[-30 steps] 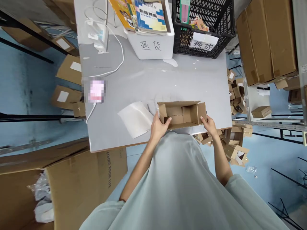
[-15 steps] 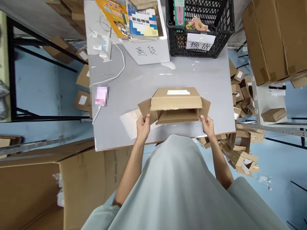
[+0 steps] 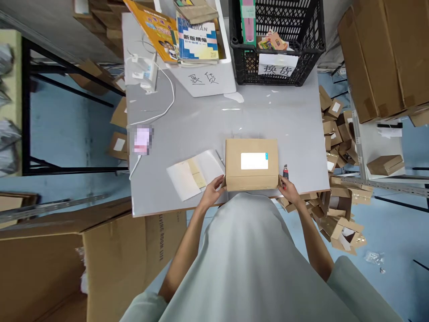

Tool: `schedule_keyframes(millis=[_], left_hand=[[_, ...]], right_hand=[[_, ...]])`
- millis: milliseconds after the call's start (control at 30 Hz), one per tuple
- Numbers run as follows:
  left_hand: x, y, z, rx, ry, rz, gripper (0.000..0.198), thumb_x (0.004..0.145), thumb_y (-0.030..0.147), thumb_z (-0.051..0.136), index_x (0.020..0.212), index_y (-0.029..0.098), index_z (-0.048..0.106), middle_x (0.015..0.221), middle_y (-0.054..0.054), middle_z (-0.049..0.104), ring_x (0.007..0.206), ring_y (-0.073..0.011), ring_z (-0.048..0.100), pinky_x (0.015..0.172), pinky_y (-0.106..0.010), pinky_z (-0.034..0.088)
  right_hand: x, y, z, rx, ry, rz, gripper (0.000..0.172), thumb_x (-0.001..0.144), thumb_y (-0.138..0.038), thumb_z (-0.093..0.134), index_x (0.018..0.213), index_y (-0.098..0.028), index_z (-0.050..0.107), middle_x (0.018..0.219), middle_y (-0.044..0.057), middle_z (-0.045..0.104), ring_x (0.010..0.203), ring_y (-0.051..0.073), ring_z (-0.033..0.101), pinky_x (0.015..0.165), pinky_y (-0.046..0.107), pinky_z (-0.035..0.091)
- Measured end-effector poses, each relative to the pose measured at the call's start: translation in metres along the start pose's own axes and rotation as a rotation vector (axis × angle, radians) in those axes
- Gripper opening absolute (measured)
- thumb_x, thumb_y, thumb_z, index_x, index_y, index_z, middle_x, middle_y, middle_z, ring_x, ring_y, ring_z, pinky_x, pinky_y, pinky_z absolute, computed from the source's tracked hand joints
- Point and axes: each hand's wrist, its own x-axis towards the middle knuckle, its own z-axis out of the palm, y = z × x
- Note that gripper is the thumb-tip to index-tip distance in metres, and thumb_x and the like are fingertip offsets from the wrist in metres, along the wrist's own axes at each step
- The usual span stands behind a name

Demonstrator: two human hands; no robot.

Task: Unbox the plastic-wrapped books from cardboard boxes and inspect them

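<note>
A brown cardboard box (image 3: 251, 163) with a white label on top lies flat on the grey table near its front edge. My left hand (image 3: 214, 191) grips the box's lower left corner, and my right hand (image 3: 288, 188) grips its lower right corner. The box's side flaps are mostly hidden at the two hands. Right beside the box, just above my right hand, lies a red and black cutter (image 3: 285, 174). To the left of the box are white and cream papers (image 3: 197, 174), partly beside my left hand.
At the table's (image 3: 201, 120) back stand a white bin (image 3: 214, 82) with books and a black crate (image 3: 278, 67). A white cable, a power strip (image 3: 149, 76) and a blurred phone (image 3: 142, 140) lie at left. Large cartons (image 3: 117, 264) stand at lower left; small boxes are piled right.
The box has come down onto the table, its front opening no longer in view and its flaps folded in. Both hands have moved slightly lower, and the papers and cutter have come into view.
</note>
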Motion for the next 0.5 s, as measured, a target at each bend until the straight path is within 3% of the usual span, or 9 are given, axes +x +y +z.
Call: schedule_keyframes(millis=[133,267,433,500], left_hand=[[-0.004,0.009,-0.012,0.045,-0.078,0.038,0.087,0.073,0.047,0.083,0.155,0.025,0.062,0.169,-0.016,0.057,0.157,-0.0383,0.055,0.133,-0.06,0.04],[0.02,0.033,-0.003,0.01,0.003,0.043,0.089,0.082,0.048,0.08,0.163,0.023,0.054,0.176,-0.019,0.046,0.155,-0.0379,0.056,0.13,-0.057,0.045],[0.048,0.056,0.019,0.017,-0.039,0.023,0.086,0.08,0.041,0.076,0.159,0.014,0.056,0.154,-0.022,0.069,0.133,-0.0358,0.071,0.12,-0.056,0.054],[0.048,0.057,0.022,0.026,-0.08,0.07,0.086,0.078,0.039,0.075,0.159,0.016,0.056,0.149,-0.019,0.072,0.131,-0.0345,0.072,0.12,-0.055,0.054]], right_hand=[[0.005,-0.005,-0.019,0.117,-0.057,0.046,0.088,0.078,-0.05,0.08,0.16,-0.024,0.06,0.169,0.014,0.058,0.158,0.036,0.053,0.133,0.059,0.04],[0.035,-0.025,-0.019,0.215,0.045,0.07,0.098,0.079,-0.062,0.086,0.163,-0.022,0.057,0.173,0.017,0.052,0.16,0.038,0.051,0.133,0.06,0.04],[0.059,-0.05,0.002,0.2,-0.047,0.034,0.088,0.081,-0.066,0.082,0.155,-0.022,0.066,0.158,0.013,0.069,0.14,0.035,0.069,0.126,0.056,0.052],[0.056,-0.054,0.005,0.174,0.004,0.0,0.088,0.081,-0.065,0.081,0.156,-0.022,0.065,0.152,0.011,0.073,0.134,0.033,0.073,0.124,0.054,0.054]])
